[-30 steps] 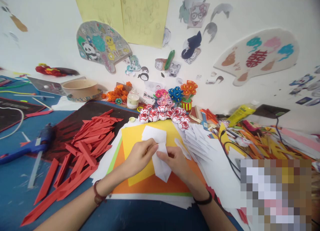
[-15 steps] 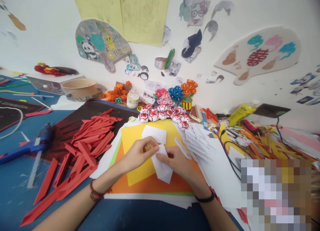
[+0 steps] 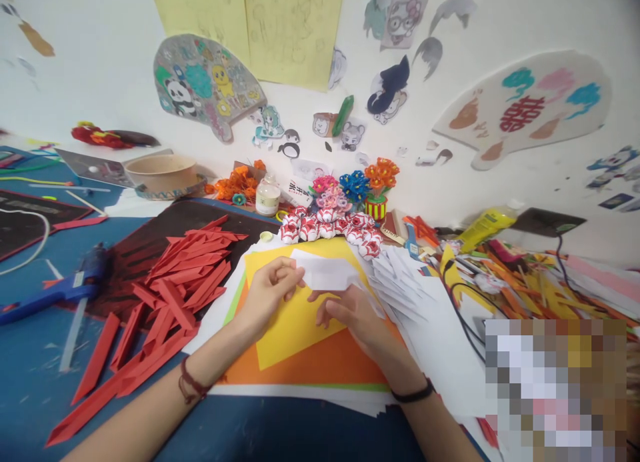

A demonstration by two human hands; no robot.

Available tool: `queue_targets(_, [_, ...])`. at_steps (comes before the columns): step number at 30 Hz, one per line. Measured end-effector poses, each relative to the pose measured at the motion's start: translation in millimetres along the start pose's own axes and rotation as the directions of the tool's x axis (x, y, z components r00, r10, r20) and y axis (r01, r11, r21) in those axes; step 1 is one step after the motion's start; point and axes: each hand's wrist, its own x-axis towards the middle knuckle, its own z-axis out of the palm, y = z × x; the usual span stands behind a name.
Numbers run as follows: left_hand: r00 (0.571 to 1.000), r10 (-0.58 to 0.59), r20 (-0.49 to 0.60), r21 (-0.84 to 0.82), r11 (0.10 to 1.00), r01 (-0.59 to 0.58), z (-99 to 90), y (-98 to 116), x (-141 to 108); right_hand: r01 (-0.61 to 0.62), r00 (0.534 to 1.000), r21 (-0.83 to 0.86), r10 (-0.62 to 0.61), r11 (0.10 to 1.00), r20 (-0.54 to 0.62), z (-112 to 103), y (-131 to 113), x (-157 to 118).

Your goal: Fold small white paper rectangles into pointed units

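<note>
1. Workpiece: the white paper is held above the yellow sheet, its folded edge facing the person.
2. Left hand: thumb and fingers are pinched together on the paper's left end, presumably to keep it steady.
3. Right hand: fingers are parted and half curled at the paper's lower edge, apparently free to guide it. From where I stand, I cannot tell whether they touch.
4. Supply: white strips lie fanned just beside the right hand, probably for easy pick-up.
5. Red folded strips are heaped at the left, partly on a dark mat, seemingly kept apart from the white stock.
6. The blue glue gun lies farther left on the bench, likely to leave the paper area unobstructed.
7. Markings: the right wall fan bears what looks like a red double-happiness character. The jar's label is illegible. The white card shows Chinese characters; 水 appears among them.
</note>
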Motion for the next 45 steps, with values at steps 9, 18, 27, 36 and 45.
queue_targets(9, [0.980, -0.039, 0.194, 0.010, 0.999, 0.038, 11.9, -16.3, -9.3, -0.034, 0.968, -0.271, -0.036, 0.962, -0.249, 3.1, 6.2, 3.5])
queue_targets(18, [0.977, 0.042, 0.208, 0.310, 0.945, -0.107, 8.6, -12.1, -10.4, -0.027, 0.970, -0.288, -0.045, 0.957, -0.240, 2.5, 3.9, 3.9])
queue_targets(27, [0.983, 0.052, 0.175, 0.482, 0.866, -0.132, 9.5, -8.3, -11.3, -0.048, 0.959, -0.327, -0.049, 0.944, -0.280, -2.6, 3.1, 2.3])
queue_targets(36, [0.985, 0.061, 0.163, 0.481, 0.866, -0.134, 9.7, -6.7, -10.8, -0.056, 0.979, -0.278, -0.002, 0.959, -0.206, -1.4, 4.4, 3.9])
queue_targets(45, [0.985, 0.097, 0.142, 0.518, 0.841, -0.157, 10.1, -4.5, -12.4, -0.065, 0.974, -0.321, -0.010, 0.945, -0.228, 0.2, 1.2, 2.4])
